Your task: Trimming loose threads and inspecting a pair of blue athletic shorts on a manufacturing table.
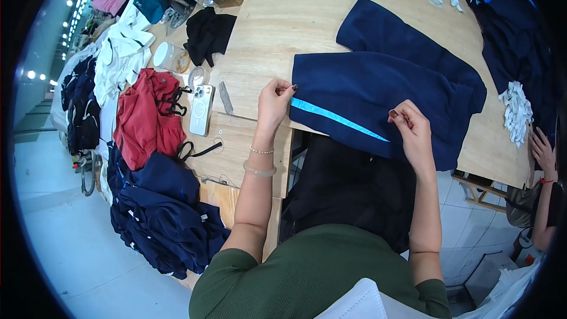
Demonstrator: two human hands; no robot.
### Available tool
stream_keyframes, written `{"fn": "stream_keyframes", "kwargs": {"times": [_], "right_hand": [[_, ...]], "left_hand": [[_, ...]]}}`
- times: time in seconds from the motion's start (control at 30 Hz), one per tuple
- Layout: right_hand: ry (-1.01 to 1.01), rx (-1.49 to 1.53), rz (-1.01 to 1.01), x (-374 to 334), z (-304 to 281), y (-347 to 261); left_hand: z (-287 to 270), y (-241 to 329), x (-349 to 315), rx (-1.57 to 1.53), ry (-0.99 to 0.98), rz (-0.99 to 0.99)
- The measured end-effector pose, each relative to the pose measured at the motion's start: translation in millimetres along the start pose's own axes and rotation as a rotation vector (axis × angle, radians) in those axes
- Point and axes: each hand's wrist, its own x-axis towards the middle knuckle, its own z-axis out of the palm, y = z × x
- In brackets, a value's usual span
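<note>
A pair of navy trousers [378, 82] lies on the wooden table in front of me, one leg spread toward me and the other behind it. A bright blue tapered stripe [336, 119] runs along the near leg from its hem. My left hand [274, 105] is closed in a pinch at the hem edge, just above the stripe's wide end. Over the near leg, close to the stripe's pointed end, my right hand [414, 133] is closed with thumb and fingers together. Whether anything thin is between those fingers is too small to see.
Left of the trousers lie a white phone [202, 110], a grey strip [225, 98], red shorts [149, 115] and a navy garment pile [162, 218]. A clear jar [171, 57] stands behind. At right are white scraps [516, 113] and another person's hand [543, 155].
</note>
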Motion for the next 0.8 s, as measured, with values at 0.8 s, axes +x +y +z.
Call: {"fn": "stream_keyframes", "kwargs": {"times": [0.8], "right_hand": [[0.708, 0.555, 0.019, -27.0, -153.1, 3.1]], "left_hand": [[58.5, 139.4, -14.6, 0.436, -0.532, 0.634]]}}
